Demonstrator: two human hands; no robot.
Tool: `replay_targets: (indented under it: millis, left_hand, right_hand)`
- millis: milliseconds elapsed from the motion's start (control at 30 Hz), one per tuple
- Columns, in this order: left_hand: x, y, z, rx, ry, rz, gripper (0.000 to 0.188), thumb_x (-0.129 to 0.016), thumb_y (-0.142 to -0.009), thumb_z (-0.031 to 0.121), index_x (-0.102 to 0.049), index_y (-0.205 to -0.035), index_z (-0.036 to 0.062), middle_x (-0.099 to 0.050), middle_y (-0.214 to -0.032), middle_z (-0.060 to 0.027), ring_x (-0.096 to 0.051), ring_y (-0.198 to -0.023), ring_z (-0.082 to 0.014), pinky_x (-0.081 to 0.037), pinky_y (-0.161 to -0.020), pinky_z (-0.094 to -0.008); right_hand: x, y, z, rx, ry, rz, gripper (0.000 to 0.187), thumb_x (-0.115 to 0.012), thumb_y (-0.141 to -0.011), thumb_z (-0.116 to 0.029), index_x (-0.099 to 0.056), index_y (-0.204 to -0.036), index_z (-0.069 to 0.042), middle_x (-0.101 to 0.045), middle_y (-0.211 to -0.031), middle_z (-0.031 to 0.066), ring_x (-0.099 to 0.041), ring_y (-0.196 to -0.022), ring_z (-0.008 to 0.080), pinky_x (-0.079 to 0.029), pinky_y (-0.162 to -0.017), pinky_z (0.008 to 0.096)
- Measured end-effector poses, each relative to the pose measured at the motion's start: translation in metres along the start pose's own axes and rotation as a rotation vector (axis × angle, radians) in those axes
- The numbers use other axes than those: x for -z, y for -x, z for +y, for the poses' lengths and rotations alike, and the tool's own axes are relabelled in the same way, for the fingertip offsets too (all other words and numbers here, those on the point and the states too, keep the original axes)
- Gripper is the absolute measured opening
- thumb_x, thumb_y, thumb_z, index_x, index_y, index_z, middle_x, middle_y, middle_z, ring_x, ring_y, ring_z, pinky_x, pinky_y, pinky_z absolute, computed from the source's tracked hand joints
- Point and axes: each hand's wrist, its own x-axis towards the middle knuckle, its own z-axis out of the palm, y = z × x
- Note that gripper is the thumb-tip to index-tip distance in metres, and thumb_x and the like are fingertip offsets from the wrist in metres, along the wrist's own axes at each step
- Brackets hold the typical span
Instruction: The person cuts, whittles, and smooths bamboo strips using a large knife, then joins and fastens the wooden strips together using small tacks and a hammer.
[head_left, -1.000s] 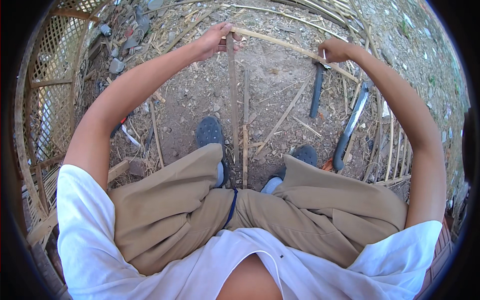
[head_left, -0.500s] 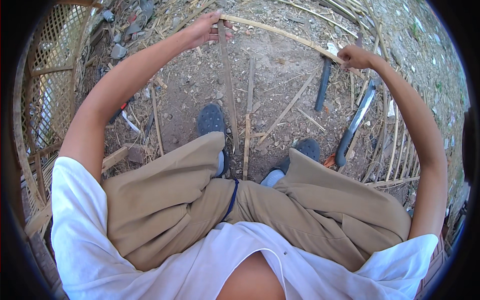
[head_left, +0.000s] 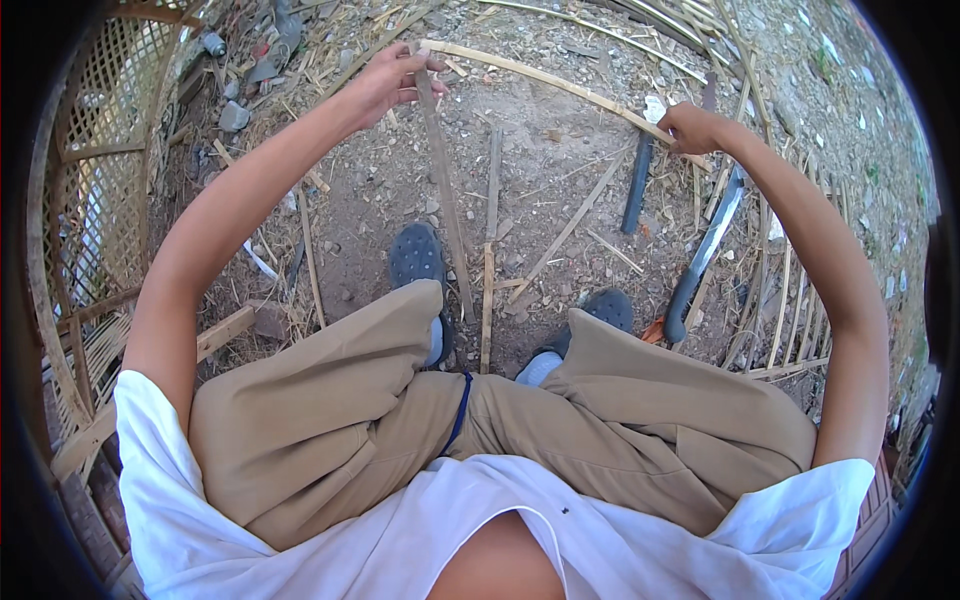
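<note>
With my left hand (head_left: 385, 85) and right hand (head_left: 690, 128) both closed on the long pale split-bamboo strip (head_left: 545, 78), I have drawn it lower and rightward across the dirt ground (head_left: 540, 170), indicating repositioning continues.

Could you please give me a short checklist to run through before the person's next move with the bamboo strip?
1. Left hand grips the long bamboo strip at its end: ok.
2. Right hand closed on the same strip: ok.
3. Strip held clear of the ground between the hands: ok.
4. Upright strip held with it at the left hand: ok.
5. Big knife lies on the ground, apart from both hands: ok.
6. Strip free of cracks: cannot tell.
</note>
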Motion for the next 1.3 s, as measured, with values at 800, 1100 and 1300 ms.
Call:
replay_targets:
  millis: [800, 1100, 1300]
  left_hand:
    - [-0.01, 0.079, 0.027, -0.043, 0.175, 0.308, 0.026, -0.067, -0.107, 0.011, -0.058, -0.13, 0.0069, -0.071, -0.112, -0.011, -0.075, -0.099, -0.0244, -0.063, -0.09, -0.0411]
    - [-0.015, 0.086, 0.032, -0.084, 0.184, 0.25, 0.029, -0.071, -0.106, 0.017, -0.06, -0.13, 0.0054, -0.071, -0.111, -0.0083, -0.072, -0.103, -0.0209, -0.062, -0.091, -0.0413]
    - [-0.021, 0.088, 0.029, -0.06, 0.217, 0.288, 0.031, -0.071, -0.106, 0.019, -0.06, -0.132, 0.0066, -0.069, -0.114, -0.007, -0.069, -0.106, -0.0188, -0.061, -0.095, -0.0424]
  right_hand:
    - [0.083, -0.129, 0.108, -0.43, 0.067, 0.566, 0.032, -0.067, -0.092, -0.002, -0.07, -0.124, -0.004, -0.071, -0.129, 0.0212, -0.07, -0.122, 0.0387, -0.061, -0.096, 0.0492]
    - [0.084, -0.171, 0.103, -0.554, 0.166, 0.663, 0.046, -0.072, -0.093, -0.008, -0.059, -0.138, -0.011, -0.07, -0.133, 0.0133, -0.064, -0.133, 0.0328, -0.052, -0.108, 0.0609]
    - [0.076, -0.154, 0.135, -0.455, -0.007, 0.669, 0.044, -0.065, -0.092, -0.005, -0.058, -0.136, -0.009, -0.065, -0.131, 0.0196, -0.063, -0.128, 0.0407, -0.053, -0.103, 0.0577]
